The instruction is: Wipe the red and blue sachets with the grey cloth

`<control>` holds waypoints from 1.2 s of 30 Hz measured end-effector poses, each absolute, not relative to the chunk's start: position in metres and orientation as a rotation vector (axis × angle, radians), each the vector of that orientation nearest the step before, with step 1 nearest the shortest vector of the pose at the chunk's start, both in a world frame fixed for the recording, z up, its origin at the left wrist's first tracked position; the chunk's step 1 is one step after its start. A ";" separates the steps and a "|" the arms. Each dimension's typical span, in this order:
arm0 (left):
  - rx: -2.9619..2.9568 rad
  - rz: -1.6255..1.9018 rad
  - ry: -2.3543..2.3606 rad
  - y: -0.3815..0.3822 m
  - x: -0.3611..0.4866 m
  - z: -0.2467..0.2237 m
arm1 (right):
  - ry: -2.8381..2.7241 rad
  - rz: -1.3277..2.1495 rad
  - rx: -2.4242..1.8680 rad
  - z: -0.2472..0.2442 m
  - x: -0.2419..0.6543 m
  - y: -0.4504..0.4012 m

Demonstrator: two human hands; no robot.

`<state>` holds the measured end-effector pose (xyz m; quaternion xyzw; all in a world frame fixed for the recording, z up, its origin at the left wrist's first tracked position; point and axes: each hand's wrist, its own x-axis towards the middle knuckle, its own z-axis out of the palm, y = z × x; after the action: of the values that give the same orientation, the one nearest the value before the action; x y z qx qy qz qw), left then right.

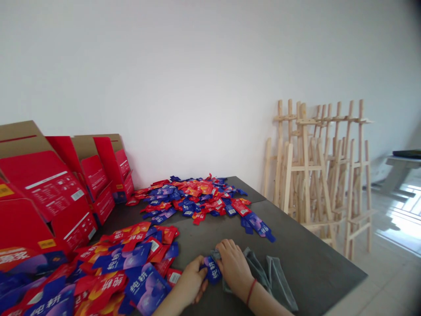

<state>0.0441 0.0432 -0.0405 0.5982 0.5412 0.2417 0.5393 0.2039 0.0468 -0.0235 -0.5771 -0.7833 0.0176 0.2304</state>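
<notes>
Small blue packet (213,270) with white characters, tilted a little, held low at the near side of the dark tabletop (296,248); cannot tell whether also resting on it. At nine o'clock from the packet, left hand (194,279), fairly closed, thumb along the packet's edge, fingers curled beneath, packet pinched between. At three o'clock, right hand (234,266), fingers bent and close together over the packet's other edge and a bit of grey-green filmy material (278,279); cannot tell whether gripping or merely pressing. Red cord (251,291) around the right wrist. More of the same material in loose folds, just beside the right hand at three to four o'clock. At nine o'clock, past the left hand, near heap (123,259) of red and blue packets, overlapping every which way. At twelve o'clock, across bare tabletop, far heap (200,193) of the same colours, with a blue strip (259,224) trailing from it towards two o'clock. At ten o'clock, row of open red cardboard boxes (52,188). At two o'clock, beyond the tabletop, cluster of wooden easels (305,169) near a white wall (210,79).
</notes>
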 end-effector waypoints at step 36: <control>2.257 0.438 1.359 0.015 0.034 0.003 | -2.356 0.285 -1.312 -0.014 0.240 0.009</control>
<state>0.0337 0.0151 0.0033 0.8218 0.4947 0.1595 0.2332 0.2398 0.0094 -0.0138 -0.4728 -0.8488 0.1027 0.2133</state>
